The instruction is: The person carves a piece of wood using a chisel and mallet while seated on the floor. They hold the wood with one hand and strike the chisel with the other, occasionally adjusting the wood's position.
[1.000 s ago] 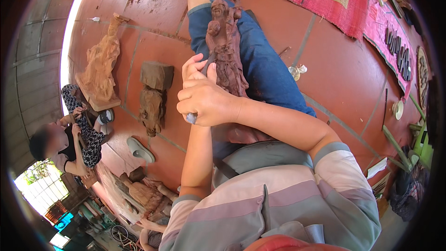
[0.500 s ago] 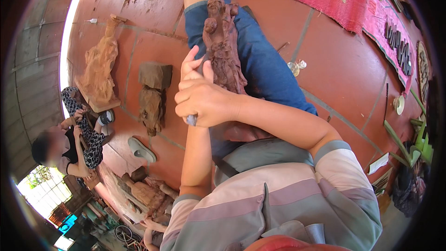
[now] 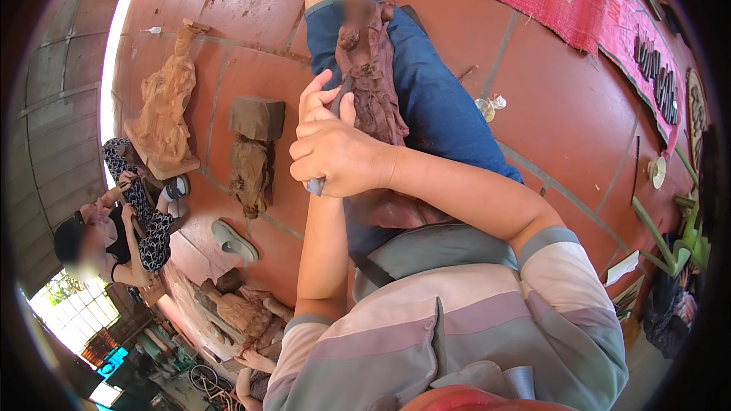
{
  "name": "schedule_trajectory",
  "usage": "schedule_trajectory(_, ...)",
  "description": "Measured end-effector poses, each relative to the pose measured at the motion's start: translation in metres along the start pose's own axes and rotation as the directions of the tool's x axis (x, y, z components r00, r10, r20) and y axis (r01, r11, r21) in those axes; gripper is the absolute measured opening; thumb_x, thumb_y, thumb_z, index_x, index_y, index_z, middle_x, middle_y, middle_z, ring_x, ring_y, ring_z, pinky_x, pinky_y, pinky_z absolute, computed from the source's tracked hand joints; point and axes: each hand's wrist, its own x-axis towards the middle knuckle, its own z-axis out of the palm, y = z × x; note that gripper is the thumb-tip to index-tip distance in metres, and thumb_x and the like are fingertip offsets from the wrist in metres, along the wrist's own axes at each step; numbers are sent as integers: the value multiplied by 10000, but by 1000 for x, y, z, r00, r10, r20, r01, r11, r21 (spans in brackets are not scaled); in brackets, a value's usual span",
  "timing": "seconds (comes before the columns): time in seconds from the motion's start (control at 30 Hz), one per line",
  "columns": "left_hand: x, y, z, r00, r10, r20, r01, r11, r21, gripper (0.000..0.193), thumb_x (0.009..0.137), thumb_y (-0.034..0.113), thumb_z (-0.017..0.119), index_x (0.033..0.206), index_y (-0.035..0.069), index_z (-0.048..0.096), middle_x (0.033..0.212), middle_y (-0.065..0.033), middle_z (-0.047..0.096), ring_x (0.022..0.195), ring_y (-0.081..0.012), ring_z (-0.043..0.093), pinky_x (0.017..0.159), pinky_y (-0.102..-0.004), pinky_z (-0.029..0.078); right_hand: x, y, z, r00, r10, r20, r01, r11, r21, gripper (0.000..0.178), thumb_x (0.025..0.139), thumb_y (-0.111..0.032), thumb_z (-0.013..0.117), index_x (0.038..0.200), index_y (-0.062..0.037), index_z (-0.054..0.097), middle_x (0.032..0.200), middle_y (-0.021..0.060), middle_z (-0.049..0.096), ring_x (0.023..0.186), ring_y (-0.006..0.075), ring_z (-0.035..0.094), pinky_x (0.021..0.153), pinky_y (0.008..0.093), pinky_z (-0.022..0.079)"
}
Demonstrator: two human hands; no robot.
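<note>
A reddish-brown carved wooden figure (image 3: pixel 378 99) lies lengthwise across my lap, its head end away from me. My right hand (image 3: pixel 343 158) is wrapped round a carving chisel (image 3: pixel 315 186), whose butt end pokes out below the fist. Just beyond, my left hand (image 3: pixel 312 103) grips the chisel's front part between thumb and fingers, index finger stretched out. The dark blade end points at the figure's left side, close to its surface; fingers partly hide the tip, so contact cannot be made out.
Left on the tiled floor stand a paler carved figure (image 3: pixel 165 106), a rough wood block (image 3: pixel 257 118) and a grey slipper (image 3: pixel 234 241). Another person (image 3: pixel 126 236) sits at far left. Several dark tools (image 3: pixel 655 76) lie on a pink cloth at right, beside a red mat (image 3: pixel 525 7).
The view has shifted slightly. Both hands keep their hold on the chisel beside the figure, with only a slight change in their position.
</note>
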Motion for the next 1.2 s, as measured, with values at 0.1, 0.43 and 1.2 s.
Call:
schedule_trajectory(0.1,1,-5,-3,998,-41,42,43,998,-47,379,872,182,649,1220,80,541,1150,13,592,950,-113,546,884,-239,400,2,3,2,999,6,33,-7,1000,28,200,480,-89,693,604,-90,536,666,42,490,732,248,486,679,373,371)
schedule_trajectory(0.43,2,-6,1,999,-32,18,34,996,-88,185,835,57,648,962,35,515,1231,-115,561,1057,-230,559,914,-317,439,4,3,0,998,13,55,-15,999,43,179,506,-102,696,604,-80,548,684,52,530,743,259,490,664,388,370)
schedule_trajectory(1.2,3,-5,-2,1000,-2,19,3,999,-49,291,865,153,651,1120,59,547,1192,-26,577,1002,-133,542,886,-251,410,8,2,-2,998,31,51,-32,999,25,203,495,-90,682,609,-93,514,673,46,480,726,252,469,663,370,366)
